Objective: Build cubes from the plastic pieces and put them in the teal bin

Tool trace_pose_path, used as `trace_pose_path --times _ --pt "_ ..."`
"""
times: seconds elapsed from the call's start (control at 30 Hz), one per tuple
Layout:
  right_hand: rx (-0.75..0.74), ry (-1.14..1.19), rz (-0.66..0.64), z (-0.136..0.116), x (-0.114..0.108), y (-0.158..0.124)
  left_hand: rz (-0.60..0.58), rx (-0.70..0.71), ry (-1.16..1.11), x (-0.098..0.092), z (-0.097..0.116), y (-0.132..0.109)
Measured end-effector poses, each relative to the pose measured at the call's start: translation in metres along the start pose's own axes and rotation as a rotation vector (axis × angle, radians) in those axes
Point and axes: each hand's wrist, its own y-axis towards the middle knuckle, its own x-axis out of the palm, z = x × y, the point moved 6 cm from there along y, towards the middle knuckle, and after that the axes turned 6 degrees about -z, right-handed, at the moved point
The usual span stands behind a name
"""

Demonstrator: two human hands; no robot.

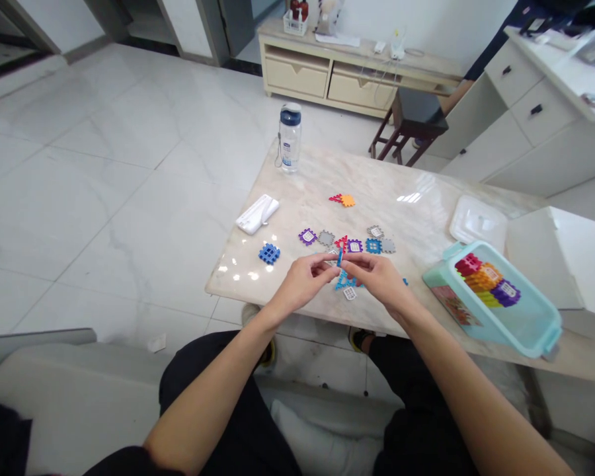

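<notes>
blue piece (340, 256) held 2-handed; bottle label (288, 149) illegible

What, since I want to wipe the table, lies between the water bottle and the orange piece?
In the head view, a small red piece lies beside the orange piece, towards the water bottle; the rest is bare tabletop.

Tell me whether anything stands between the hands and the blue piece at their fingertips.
Nothing visible does: left hand and right hand both have fingers on the blue piece. A white lattice piece lies nearer the person, not between.
</notes>
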Motion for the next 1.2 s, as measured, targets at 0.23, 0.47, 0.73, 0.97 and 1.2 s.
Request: trace_pose_path --times 0.23,0.47,0.73,0.97,1.2 --pt "-0.009 0.091 0.007 -0.004 0.003 -0.001 0.006 0.009 0.031 -0.002 0.011 -0.003" --pt "-0.035 0.096 0.043 0.001 0.002 -0.001 0.114 0.137 0.304 0.003 0.03 -0.011" --pt "-0.091 0.011 0.029 -0.002 -0.017 0.004 0.224 0.231 0.561 -0.008 0.036 -0.014" --pt "-0.024 -0.329 0.1 0.045 -0.068 0.021 -0.016 0.283 0.893 -0.012 0.019 -0.025" --pt "0.119 -0.7 0.199 0.087 -0.125 0.03 -0.173 0.201 1.135 -0.036 -0.001 -0.022"
